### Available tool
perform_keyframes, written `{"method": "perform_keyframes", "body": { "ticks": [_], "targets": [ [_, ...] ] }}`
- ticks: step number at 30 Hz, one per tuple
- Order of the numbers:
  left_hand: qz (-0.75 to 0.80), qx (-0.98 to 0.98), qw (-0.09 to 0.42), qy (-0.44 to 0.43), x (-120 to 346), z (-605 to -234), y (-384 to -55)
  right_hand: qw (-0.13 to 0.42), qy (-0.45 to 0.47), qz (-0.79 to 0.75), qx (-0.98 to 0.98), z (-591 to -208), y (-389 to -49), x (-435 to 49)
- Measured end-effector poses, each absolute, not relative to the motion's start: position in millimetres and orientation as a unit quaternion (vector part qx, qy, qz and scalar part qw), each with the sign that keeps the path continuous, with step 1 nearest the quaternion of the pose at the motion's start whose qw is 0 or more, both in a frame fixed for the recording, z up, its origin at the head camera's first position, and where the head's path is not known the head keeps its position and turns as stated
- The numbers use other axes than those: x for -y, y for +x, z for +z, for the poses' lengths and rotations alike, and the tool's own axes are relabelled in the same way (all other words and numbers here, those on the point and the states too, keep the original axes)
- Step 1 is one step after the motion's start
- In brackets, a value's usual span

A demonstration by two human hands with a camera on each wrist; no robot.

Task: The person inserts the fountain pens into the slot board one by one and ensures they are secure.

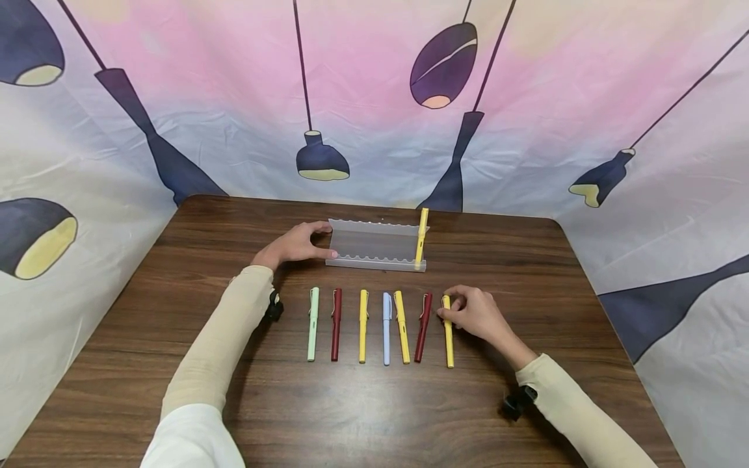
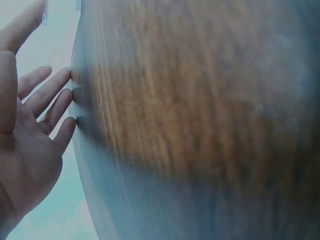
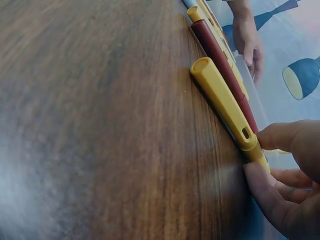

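My left hand (image 1: pixel 298 244) is at the left end of a clear plastic pen rack (image 1: pixel 374 263) with scalloped edges. Its thumb touches the front corner and its forefinger reaches the back corner; in the left wrist view the fingers are spread and nearly straight. A yellow pen (image 1: pixel 421 237) lies across the rack's right end. My right hand (image 1: pixel 476 314) pinches the upper end of another yellow pen (image 1: pixel 448 338), the rightmost in the row. The right wrist view shows thumb and fingertips on either side of this pen (image 3: pixel 222 100), with its far end hidden by the hand.
Left of the held pen are a dark red pen (image 1: pixel 422 328), a yellow pen (image 1: pixel 402 328), a light blue pen (image 1: pixel 387 331), another yellow pen (image 1: pixel 363 328), a second dark red pen (image 1: pixel 336 325) and a light green pen (image 1: pixel 313 325). A printed curtain (image 1: pixel 246 149) hangs behind the wooden table (image 1: pixel 351 416).
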State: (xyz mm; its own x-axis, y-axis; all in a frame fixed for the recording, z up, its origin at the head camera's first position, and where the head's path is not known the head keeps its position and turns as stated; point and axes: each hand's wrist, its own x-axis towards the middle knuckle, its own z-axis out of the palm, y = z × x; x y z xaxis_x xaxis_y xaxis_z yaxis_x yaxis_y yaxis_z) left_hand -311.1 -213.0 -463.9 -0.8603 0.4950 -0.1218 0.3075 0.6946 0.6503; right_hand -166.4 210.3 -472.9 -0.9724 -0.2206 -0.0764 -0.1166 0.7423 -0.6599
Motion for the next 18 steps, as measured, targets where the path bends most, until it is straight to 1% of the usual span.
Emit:
{"method": "perform_keyframes", "body": {
  "ticks": [8, 18],
  "targets": [
    [0.322, -0.909, 0.145, 0.219, 213.3, -464.8, -311.7, 0.085, -0.084, -0.393, -0.912, -473.3, -167.7, -213.6],
    [0.323, -0.910, 0.147, 0.212, 212.4, -462.6, -310.0, 0.128, -0.051, -0.478, -0.867, -470.5, -166.7, -222.0]
  ]
}}
